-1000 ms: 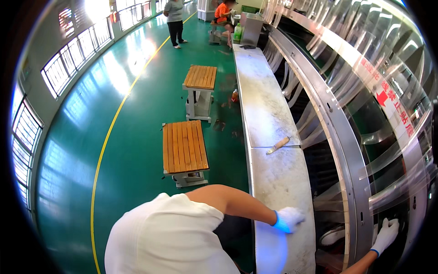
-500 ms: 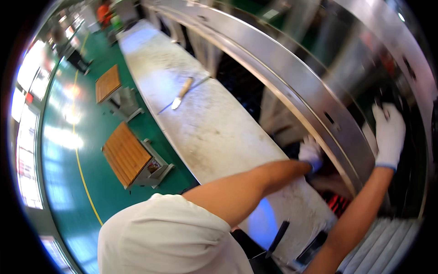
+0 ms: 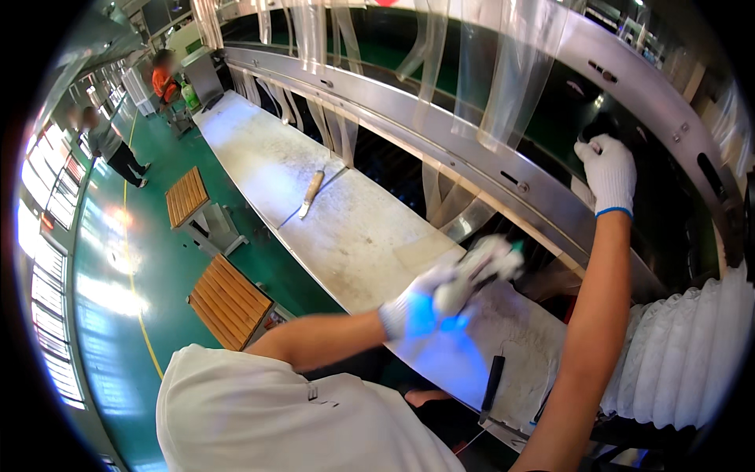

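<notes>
My left hand (image 3: 421, 303), in a white glove, is closed on a white-and-grey shoe-like thing (image 3: 480, 271) with a green patch at its far end. Motion smears this thing, so its exact kind is unclear. It is held above the worn pale bench (image 3: 393, 228), where blue light falls. Over the metal rail on the right, my gloved right hand (image 3: 609, 175) is raised with its fingers curled together. Beside its fingertips is a dark thing (image 3: 602, 126) against a dark background; what the fingers hold cannot be made out.
A wooden-handled tool (image 3: 312, 194) lies on the bench, and a black-handled tool (image 3: 492, 384) near its front end. Clear plastic strips (image 3: 511, 75) hang by the metal rail (image 3: 440, 130). A ribbed white hose (image 3: 676, 354) is at right. Slatted wooden stools (image 3: 228, 299) and two people stand left.
My left hand has come out from under the rail, back over the bench, with the shoe-like thing in it. My right hand appears higher and further left as the view shifts.
</notes>
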The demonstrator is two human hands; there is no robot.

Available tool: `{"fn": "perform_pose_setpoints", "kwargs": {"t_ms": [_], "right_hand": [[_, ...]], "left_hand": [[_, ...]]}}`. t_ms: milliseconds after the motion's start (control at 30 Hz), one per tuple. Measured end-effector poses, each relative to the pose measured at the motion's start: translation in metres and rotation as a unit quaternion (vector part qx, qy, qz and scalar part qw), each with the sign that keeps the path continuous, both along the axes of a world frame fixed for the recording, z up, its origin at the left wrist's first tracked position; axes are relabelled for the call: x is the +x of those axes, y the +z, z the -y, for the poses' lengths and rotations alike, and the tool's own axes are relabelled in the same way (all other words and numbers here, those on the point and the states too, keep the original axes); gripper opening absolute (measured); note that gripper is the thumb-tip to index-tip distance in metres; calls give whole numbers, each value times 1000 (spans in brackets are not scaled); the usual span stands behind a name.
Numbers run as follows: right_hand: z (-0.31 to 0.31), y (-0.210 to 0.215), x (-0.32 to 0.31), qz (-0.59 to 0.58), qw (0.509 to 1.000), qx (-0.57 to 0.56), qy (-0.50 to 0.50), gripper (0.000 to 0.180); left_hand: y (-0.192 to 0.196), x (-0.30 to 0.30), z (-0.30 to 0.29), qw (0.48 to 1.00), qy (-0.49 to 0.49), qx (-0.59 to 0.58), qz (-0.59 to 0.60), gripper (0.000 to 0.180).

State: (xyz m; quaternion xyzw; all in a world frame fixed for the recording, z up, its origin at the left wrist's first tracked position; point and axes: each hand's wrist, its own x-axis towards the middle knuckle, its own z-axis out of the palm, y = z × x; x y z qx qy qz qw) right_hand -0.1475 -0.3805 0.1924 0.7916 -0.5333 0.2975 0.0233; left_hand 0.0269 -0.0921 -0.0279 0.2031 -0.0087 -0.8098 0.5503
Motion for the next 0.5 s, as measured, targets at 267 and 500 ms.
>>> {"fn": "perform_pose_setpoints", "kwargs": {"t_ms": [267, 500], "right_hand": [[-19, -6, 13, 104, 980, -90, 146, 36], [-263, -109, -33, 10, 942, -267, 201, 31]], "left_hand": [[-109, 19, -183, 988, -120, 66, 72, 59], [-118, -6, -177, 998, 11, 67, 9, 59]]}}
